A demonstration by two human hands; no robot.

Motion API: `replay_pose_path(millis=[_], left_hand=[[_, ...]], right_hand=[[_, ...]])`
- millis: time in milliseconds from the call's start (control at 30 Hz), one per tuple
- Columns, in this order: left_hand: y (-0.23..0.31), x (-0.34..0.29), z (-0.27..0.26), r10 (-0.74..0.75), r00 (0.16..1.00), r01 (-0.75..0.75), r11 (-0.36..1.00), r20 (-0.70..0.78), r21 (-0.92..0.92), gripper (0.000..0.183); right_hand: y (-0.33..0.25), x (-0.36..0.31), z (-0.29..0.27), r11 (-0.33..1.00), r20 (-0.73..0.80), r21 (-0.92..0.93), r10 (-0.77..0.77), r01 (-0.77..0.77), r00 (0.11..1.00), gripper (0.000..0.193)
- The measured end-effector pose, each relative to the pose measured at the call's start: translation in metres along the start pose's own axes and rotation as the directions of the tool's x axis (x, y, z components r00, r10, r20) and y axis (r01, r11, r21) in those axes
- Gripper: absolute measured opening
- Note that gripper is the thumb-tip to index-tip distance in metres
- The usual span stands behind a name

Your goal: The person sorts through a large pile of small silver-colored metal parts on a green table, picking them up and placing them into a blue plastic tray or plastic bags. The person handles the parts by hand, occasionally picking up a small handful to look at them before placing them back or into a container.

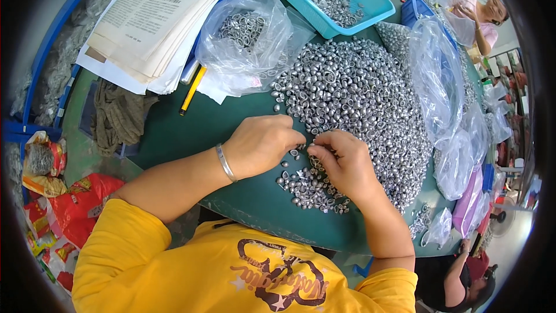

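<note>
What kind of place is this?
Likely a small workshop handling metal parts in bulk: a big pile of small silvery pieces sits on a green table, with more in a turquoise basket and a clear plastic bag.

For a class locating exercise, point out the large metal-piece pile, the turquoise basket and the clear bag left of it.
Large metal-piece pile (360, 95): head view, middle of the heap.
Turquoise basket (364, 22): head view, near rim.
Clear bag (277, 28): head view, its right side.
</note>
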State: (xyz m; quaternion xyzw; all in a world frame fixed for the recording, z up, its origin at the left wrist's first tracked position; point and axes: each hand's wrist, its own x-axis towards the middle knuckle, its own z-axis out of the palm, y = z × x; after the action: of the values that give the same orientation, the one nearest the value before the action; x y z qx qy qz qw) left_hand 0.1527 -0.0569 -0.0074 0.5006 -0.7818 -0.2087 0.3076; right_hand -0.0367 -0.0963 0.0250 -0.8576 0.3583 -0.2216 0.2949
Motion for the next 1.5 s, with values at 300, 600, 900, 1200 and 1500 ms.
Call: replay_pose_path(millis=[300,600,900,1200,1500], left_hand=[[0.008,0.008,-0.009,-0.157,0.983,0.184,0.761,0.099,-0.622,0.012],[0.009,0.005,-0.009,-0.205,0.956,0.27,0.351,0.208,-0.897,0.008],[0.006,0.008,-0.015,-0.329,0.894,0.347,0.082,0.303,-0.934,0.01],[-0.011,0.006,-0.038,-0.251,0.944,0.105,-0.388,0.215,-0.916,0.009],[-0.018,0.006,-0.018,-0.152,0.967,0.131,0.985,-0.204,-0.113,0.006]], right_hand=[[0.002,-0.02,-0.005,0.955,-0.233,0.084,-0.26,0.286,0.937,0.019],[-0.003,-0.001,-0.009,0.911,-0.165,0.395,0.2,-0.121,0.966,0.008],[0.015,0.144,-0.078,0.67,-0.275,0.735,0.432,-0.102,0.859,0.028],[-0.018,0.028,0.004,0.975,0.36,-0.203,-0.01,0.089,0.933,0.01],[-0.016,-0.001,0.021,0.94,0.081,-0.324,-0.088,0.109,0.993,0.013]])
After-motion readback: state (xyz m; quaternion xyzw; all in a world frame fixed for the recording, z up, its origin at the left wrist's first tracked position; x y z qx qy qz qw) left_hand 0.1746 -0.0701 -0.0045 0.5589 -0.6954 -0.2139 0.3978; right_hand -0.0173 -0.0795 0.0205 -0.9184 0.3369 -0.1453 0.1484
